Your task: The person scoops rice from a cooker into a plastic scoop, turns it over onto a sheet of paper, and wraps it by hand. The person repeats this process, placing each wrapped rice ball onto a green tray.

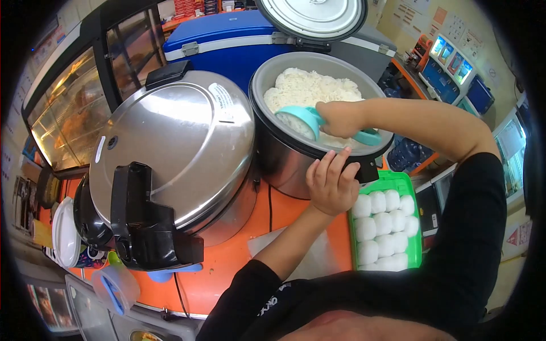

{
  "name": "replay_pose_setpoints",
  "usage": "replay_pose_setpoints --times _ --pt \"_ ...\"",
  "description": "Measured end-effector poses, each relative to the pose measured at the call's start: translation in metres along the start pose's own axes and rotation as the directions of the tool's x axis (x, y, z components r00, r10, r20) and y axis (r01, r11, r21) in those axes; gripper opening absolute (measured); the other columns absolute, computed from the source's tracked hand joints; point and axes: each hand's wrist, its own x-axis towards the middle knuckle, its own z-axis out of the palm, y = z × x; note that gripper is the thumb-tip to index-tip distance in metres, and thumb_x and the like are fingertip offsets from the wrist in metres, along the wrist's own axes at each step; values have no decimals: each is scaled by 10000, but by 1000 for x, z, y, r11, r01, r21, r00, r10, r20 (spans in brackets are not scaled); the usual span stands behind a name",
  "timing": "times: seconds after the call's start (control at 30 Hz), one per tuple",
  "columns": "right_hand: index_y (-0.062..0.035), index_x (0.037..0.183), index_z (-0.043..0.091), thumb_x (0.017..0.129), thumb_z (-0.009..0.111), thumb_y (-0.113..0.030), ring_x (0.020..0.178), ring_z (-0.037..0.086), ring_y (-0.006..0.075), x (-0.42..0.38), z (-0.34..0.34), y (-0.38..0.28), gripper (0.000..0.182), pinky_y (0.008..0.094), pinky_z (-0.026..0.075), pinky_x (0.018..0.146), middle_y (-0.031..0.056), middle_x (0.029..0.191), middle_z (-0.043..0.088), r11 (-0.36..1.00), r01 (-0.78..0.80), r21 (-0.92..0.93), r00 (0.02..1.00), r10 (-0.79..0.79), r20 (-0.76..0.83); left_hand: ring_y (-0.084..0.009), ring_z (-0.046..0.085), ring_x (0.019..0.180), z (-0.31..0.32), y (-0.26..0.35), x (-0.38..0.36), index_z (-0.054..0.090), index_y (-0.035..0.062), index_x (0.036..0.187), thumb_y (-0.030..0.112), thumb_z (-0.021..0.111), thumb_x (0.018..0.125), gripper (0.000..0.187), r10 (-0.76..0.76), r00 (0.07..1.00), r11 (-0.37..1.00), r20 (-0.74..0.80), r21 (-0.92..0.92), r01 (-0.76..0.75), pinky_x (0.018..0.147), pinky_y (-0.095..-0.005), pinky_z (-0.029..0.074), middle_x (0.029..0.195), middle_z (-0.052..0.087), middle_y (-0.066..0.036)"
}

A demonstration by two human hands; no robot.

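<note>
My right hand (341,118) is closed around the handle of a teal rice scoop (307,117) inside the open rice cooker (284,170). The scoop's bowl is tilted and rests by the cooker's near-left inner wall, with white rice in it. Cooked rice (313,86) is heaped in the pot, higher at the far side. My left hand (333,184) lies with its fingers spread at the cooker's near rim, holding nothing. Just right of that hand is a green tray (417,256) filled with rows of white rounded bundles (384,224).
A second, lidded rice cooker (176,142) stands to the left. Behind are a blue cooler box (227,51) and the raised cooker lid (313,14). A translucent sheet (301,256) lies on the orange table (227,284). A plastic container (116,284) sits lower left.
</note>
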Motion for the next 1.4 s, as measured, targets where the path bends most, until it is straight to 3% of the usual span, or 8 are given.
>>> replay_pose_setpoints --times 0.53,0.73,0.8,0.87,0.97,1.07,1.13,1.4 --pt "-40 890 520 812 460 -231 421 414 116 -51 -17 26 215 269 368 413 41 608 499 521 -225 823 974 111 196 -310 460 1071 -85 -4 -98 550 86 965 74 540 728 237 -21 907 971 422 -206 118 891 -447 332 1164 495 -126" --pt "28 957 509 889 369 -271 312 407 113 -166 50 -59 337 231 341 281 71 556 484 -237 13 971 994 104 12 -339 440 1133 -191 27 -194 553 86 1080 49 489 705 382 -18 -389 933 921 155 325 924 -457 362 1194 498 -144" --pt "28 1035 490 894 382 -256 317 406 117 -180 100 -104 335 232 328 272 78 599 502 -529 -118 840 977 89 193 -309 352 1233 -218 40 -237 512 110 1164 110 516 730 434 -52 31 982 998 45 183 989 -468 304 1304 416 -115" --pt "-14 1088 475 877 425 -234 328 395 124 -172 182 -119 308 254 332 284 71 617 503 -685 -104 721 994 -47 99 -287 266 1293 -224 38 -234 467 117 1224 169 552 746 488 -18 17 987 1000 15 162 1028 -477 247 1373 337 -91" --pt "-120 1273 389 896 386 -156 480 481 98 -163 244 -138 379 219 391 393 40 654 510 -683 -178 709 983 -149 104 -275 263 1297 -228 48 -237 458 121 1233 179 574 746 504 -41 57 996 998 36 78 1036 -457 240 1364 357 -70" --pt "-188 1333 324 875 377 -105 554 548 167 -141 298 -167 468 280 451 456 90 707 544 -44 69 997 961 271 -55 -262 271 1295 -236 56 -248 440 129 1251 183 574 749 523 29 -10 993 1000 -28 116 1036 -437 246 1367 356 -67" --pt "-309 1330 319 860 398 -93 569 557 284 -121 342 -180 523 366 466 520 144 766 546 961 168 220 911 -66 -407 -261 278 1293 -241 60 -257 432 130 1258 181 561 755 521 -7 -28 986 1000 11 166 1035 -430 250 1369 354 -64" --pt "-364 1314 333 851 455 -125 668 564 323 -112 348 -189 536 394 472 607 161 811 533 914 87 395 930 68 -362 -275 304 1279 -241 59 -269 407 129 1279 160 480 800 485 -41 -74 980 996 55 193 1009 -423 299 1369 358 -59"
